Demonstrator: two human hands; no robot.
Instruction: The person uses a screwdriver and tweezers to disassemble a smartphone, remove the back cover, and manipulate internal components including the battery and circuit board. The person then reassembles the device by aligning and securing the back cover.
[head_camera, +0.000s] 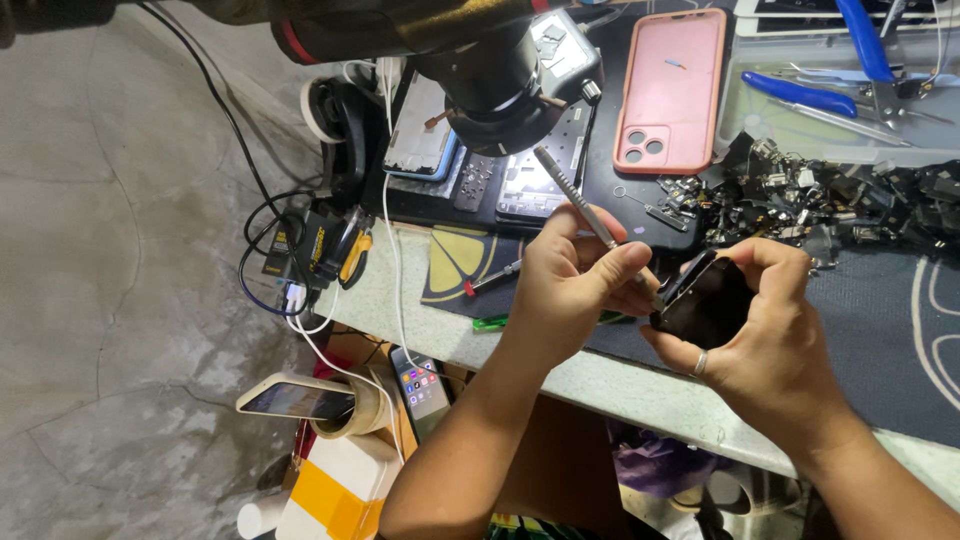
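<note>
I see my left hand (575, 275) closed around a thin silver tool (590, 215), held like a pen near the middle of the frame. Its long axis runs on a diagonal from upper left to lower right, and the working tip points down and right, meeting the edge of the dark phone (708, 300). My right hand (760, 330) grips that phone just right of centre, fingers curled over its top edge and thumb beneath, a ring on one finger. The phone is tilted, its dark face turned toward the camera and its long axis also slanting from lower left to upper right. Both hands hover above the dark work mat (880, 320). At the upper middle lies a pink phone case (672, 80), lengthwise up and down; blue-handled pliers (860, 45) sit at upper right, a heap of small dark parts (800, 190) below them.
</note>
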